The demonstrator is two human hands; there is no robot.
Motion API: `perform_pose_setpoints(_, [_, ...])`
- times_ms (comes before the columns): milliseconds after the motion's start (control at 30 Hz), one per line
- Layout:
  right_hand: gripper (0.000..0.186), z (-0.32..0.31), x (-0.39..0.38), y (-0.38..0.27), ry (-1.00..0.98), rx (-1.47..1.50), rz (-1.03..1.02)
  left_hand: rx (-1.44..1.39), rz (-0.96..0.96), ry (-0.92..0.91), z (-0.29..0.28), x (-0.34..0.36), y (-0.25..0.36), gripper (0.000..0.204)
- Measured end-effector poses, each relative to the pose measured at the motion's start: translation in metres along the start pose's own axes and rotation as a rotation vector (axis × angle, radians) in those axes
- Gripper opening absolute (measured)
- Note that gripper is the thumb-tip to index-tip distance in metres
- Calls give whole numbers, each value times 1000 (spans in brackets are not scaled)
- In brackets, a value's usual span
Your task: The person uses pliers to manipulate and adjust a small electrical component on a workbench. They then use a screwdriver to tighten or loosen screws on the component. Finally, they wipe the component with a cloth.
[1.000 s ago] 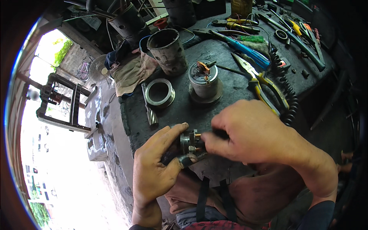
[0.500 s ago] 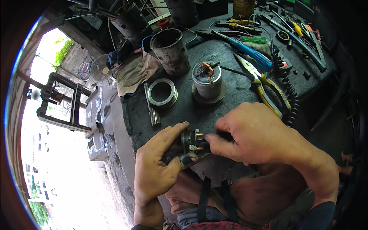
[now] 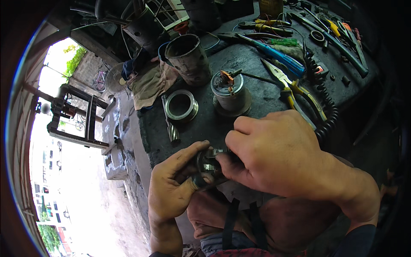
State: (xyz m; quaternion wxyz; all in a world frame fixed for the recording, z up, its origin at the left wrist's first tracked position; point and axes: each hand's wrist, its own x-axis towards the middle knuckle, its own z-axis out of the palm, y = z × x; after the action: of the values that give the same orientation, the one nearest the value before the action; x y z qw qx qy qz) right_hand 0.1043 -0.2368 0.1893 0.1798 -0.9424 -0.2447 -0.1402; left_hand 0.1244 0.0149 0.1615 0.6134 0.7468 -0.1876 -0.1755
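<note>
Low over the bench's near edge, my left hand point(image 3: 173, 184) grips a round dark terminal cap point(image 3: 205, 163) between thumb and fingers. Metal nuts and bolt ends stick out of its right side. My right hand point(image 3: 278, 154) is closed, its thumb and fingertips against those bolts. Whatever it pinches is hidden behind the fingers. Beyond both hands, a grey metal cylinder point(image 3: 228, 95) stands upright on a round base, with a spring and a copper-coloured piece on top. Left of it lie a thick metal ring point(image 3: 193, 112) and a fluted metal rod point(image 3: 173, 132).
Yellow-handled pliers point(image 3: 295, 97), a blue screwdriver point(image 3: 286, 62) and a coiled black cable point(image 3: 329, 107) lie to the right. A grimy metal can point(image 3: 190, 58) stands behind, beside a cloth point(image 3: 150, 88). More tools crowd the far right. My lap is below the bench edge.
My right hand has moved left, right up to the cap, and now covers most of its bolts. My left hand still holds the cap, which has shifted slightly left. The view has tilted a little.
</note>
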Motion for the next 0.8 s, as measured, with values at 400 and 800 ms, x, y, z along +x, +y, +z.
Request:
perform_pose_setpoints(400, [30,-16,-4,9,85,187,96,-596,39,-15,-2,-5,-13,79])
perform_pose_setpoints(800, [38,-36,-18,14,-131,426,149,-812,-28,-81,2,-9,-23,93])
